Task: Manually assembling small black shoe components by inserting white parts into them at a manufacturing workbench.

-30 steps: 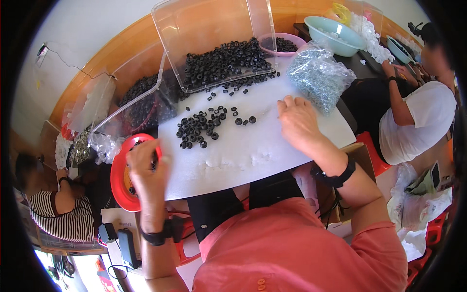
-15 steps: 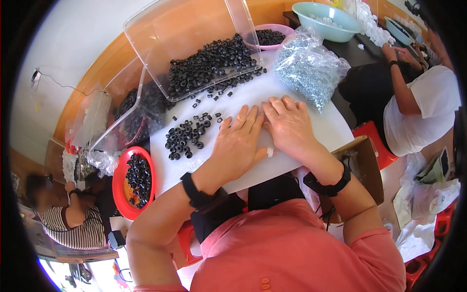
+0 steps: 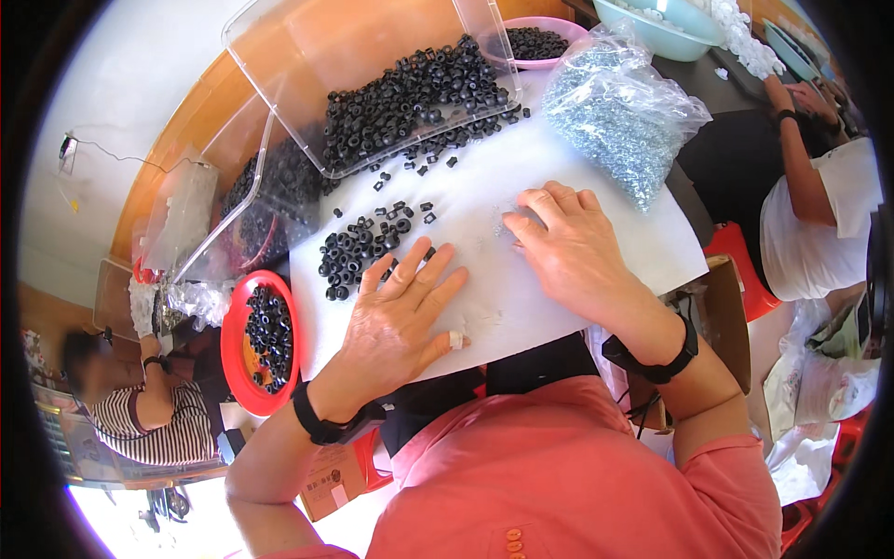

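Observation:
My left hand (image 3: 396,303) lies palm down on the white tabletop (image 3: 494,307), fingers spread, a pale wrap around its thumb. Its fingertips reach the edge of a loose cluster of small black ring-like parts (image 3: 352,252). To the right, my right hand (image 3: 577,247) rests with its fingers bent and a little apart, fingertips down on the table. A few tiny grey bits (image 3: 503,222) lie by those fingertips, too small to make out. Nothing shows in either hand. Beyond the right hand stands a clear plastic bag (image 3: 615,112) full of small silvery pieces.
A clear bin (image 3: 279,121) tipped toward me spills black parts at the back. A red bowl (image 3: 233,373) of black parts sits at the left edge, a pink bowl (image 3: 521,63) behind. People in a striped shirt (image 3: 168,424) and white shirt (image 3: 801,224) sit on either side.
My hands, close together before, have moved apart: the left toward me and leftward to the black parts, the right slightly rightward with its fingers more bent. The whole view has shifted a little.

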### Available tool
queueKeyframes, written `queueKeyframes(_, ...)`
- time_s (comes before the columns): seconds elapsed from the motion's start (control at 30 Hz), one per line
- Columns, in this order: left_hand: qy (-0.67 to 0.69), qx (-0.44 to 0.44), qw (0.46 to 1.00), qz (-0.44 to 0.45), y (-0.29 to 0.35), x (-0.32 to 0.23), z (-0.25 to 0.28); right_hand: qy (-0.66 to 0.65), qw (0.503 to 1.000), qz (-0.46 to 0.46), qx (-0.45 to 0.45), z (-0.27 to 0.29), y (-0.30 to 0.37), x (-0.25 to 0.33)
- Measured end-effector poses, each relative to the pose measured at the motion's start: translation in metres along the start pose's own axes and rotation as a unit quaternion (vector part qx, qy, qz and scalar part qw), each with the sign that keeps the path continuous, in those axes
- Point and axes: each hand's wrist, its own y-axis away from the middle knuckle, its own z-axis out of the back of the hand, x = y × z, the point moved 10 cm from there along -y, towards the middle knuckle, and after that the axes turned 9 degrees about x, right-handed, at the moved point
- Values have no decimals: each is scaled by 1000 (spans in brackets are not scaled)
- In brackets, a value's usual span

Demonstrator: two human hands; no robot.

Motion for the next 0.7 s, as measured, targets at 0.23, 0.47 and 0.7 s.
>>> queueKeyframes(0.23,45,-112,992,25,-3,11,17,-9,999,24,-42,7,1,5)
queueKeyframes(0.47,2,-177,984,12,-50,6,20,-15,999,-4,-47,8,1,0)
queueKeyframes(0.7,-44,-140,988,47,-64,20,6,-12,999,-3,-47,9,3,0)
